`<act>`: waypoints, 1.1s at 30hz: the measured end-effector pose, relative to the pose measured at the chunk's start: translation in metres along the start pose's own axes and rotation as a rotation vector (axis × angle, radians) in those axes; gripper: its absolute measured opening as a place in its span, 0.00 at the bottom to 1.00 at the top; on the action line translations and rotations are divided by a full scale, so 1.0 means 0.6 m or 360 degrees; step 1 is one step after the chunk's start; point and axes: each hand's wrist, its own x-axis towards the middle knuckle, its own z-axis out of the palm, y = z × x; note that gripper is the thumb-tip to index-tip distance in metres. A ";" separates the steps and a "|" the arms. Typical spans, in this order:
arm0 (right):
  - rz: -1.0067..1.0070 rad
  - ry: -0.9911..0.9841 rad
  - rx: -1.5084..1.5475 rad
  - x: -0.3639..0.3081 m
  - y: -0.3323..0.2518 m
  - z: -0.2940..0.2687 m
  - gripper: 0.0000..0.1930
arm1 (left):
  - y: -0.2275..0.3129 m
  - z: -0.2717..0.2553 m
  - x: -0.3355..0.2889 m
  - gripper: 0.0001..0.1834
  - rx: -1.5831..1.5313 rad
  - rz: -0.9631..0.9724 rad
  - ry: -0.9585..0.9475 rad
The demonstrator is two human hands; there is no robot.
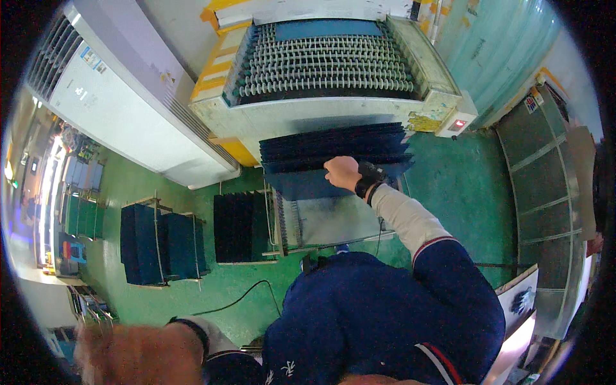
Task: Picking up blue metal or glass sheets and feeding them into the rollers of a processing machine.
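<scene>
Dark front panel (298, 185), long axis crosswise, is overlapped by the nearer, curled right hand (343, 173), grip unclear; left hand (141, 353) blurred, state indeterminable.

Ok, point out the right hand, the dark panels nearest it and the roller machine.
Right hand (344, 173): head view, middle of the hand.
Dark panels (301, 181): head view, front panel's face.
Roller machine (327, 67): head view, among its rollers.

A navy jacket (378, 308) with white markings (290, 369) and red-and-white stripes (440, 363), its right sleeve (449, 266) trimmed likewise over a pale undersleeve (405, 213); chunky black right wristband (369, 178), dark left wristband (196, 332)
</scene>
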 end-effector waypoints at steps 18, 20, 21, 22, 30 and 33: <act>-0.0047 0.0294 -0.0189 -0.044 -0.069 -0.399 0.18 | 0.132 -0.120 -0.735 0.15 0.0677 -0.2886 0.0637; 0.0072 0.0272 0.0089 -0.057 -0.028 -0.462 0.23 | 0.125 -0.113 -0.770 0.15 0.0559 -0.2999 0.0609; 0.0223 0.0267 0.0326 -0.072 -0.026 -0.497 0.22 | 0.121 -0.109 -0.776 0.15 0.0553 -0.3035 0.0584; 0.0296 0.0391 0.0613 -0.083 0.010 -0.500 0.22 | 0.119 -0.106 -0.783 0.15 0.0561 -0.3026 0.0604; 0.0496 0.1038 0.1737 -0.151 0.295 -0.320 0.16 | 0.086 -0.053 -0.825 0.15 0.0336 -0.3393 0.0084; 0.0861 0.1148 0.2950 -0.084 0.141 -0.317 0.12 | 0.088 -0.028 -0.839 0.15 0.0326 -0.3443 -0.0150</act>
